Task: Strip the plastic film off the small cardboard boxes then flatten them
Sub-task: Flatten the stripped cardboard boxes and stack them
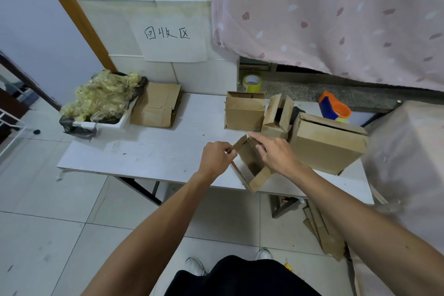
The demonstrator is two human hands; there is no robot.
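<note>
A small open cardboard box (pixel 252 170) lies tilted at the front edge of the white table (pixel 149 151). My left hand (pixel 215 158) pinches its left flap near the top corner. My right hand (pixel 276 151) rests over the box's right side, with the index finger stretched along the upper flap. Behind it stand three more boxes: a medium one (pixel 242 115), a narrow open one (pixel 276 120) and a large one (pixel 329 144). A pile of flattened cardboard (pixel 156 108) lies at the back left. Crumpled yellowish film (pixel 103 96) fills a bin on the left.
A yellow tape roll (pixel 251 82) sits on the stone ledge behind the boxes. An orange and blue tape dispenser (pixel 332 107) stands at the back right. Flat cardboard pieces (pixel 322 230) lean under the table's right side. A pink curtain (pixel 336 14) hangs above.
</note>
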